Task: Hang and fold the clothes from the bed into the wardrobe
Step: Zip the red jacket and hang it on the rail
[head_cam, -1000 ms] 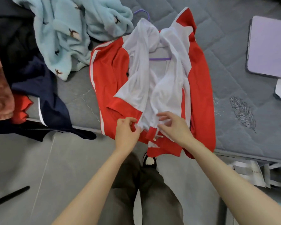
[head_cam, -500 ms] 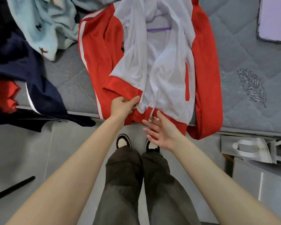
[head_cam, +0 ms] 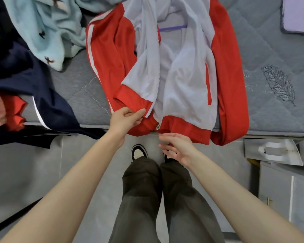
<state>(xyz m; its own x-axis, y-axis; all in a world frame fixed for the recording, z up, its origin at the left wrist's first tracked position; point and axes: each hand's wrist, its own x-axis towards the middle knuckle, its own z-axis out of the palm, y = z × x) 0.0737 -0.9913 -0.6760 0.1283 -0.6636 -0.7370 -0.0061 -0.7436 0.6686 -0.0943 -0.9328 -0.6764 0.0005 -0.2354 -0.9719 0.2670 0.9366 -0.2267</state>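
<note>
Head view: the red jacket lies open over a purple hanger, upper centre on the bed, hem overhanging the edge; left hand pinches the hem, right hand spread empty just below, so a one-sided pull may drag it floorward.

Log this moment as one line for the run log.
left hand: pinches red jacket hem | right hand: empty, below zipper pull | purple hanger: inside jacket, on bed

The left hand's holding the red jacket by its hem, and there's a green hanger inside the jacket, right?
Not quite: the hanger is purple, not green, as the head view shows. The left hand does hold the red jacket by its hem.
</note>
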